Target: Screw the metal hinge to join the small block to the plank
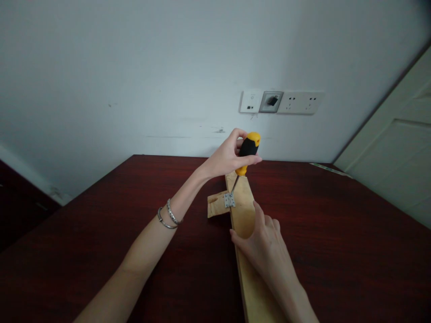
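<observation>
Head view: the hinge (229, 200) is set across wood piece (214, 207) and board (243, 204), screw work seems unfinished, screwdriver (248, 147) is gripped by left hand (226, 156), board clasped by right hand (264, 235).

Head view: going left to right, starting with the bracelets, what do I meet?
Silver bracelets → short wooden piece → metal hinge → yellow-and-black screwdriver handle → white double wall socket → white panelled door.
</observation>
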The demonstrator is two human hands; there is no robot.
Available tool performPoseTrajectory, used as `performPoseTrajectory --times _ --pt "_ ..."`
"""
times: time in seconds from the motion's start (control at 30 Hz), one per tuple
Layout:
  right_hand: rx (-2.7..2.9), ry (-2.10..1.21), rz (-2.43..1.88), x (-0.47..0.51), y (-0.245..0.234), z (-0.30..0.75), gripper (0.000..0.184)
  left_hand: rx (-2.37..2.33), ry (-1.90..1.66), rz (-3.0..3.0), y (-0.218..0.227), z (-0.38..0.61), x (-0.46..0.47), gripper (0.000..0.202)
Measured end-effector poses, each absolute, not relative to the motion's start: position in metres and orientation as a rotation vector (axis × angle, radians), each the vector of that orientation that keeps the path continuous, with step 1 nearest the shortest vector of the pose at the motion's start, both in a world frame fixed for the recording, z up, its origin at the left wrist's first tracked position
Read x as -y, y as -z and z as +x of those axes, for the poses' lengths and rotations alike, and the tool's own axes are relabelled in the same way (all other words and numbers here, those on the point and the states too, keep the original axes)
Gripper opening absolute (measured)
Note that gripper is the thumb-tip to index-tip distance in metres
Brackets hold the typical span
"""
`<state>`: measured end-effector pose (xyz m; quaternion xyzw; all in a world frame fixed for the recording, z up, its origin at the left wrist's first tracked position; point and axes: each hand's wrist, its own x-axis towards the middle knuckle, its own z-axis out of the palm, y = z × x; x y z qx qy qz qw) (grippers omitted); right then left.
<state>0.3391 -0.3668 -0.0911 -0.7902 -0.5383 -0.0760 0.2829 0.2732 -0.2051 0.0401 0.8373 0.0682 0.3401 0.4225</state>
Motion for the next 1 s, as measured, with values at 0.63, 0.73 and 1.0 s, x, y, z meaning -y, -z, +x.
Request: performPoseTrajectory --times 0.63,0.73,1.0 --pt "1.445 0.233 -2.115 0.3666 0.0930 0.3399 0.082 -0.148 -0.917 2.090 -0.0432 0.2673 0.2068 0.042" --pt "1.445 0.224 -2.113 0.3666 0.0920 0.3383 0.080 -0.185 -0.989 2.199 -0.0419 0.2696 0.2092 0.036" --pt "1.441 0.212 -2.119 0.3668 0.0909 0.3382 0.080 -0.263 -1.007 2.295 -0.0372 0.2690 0.2079 0.025"
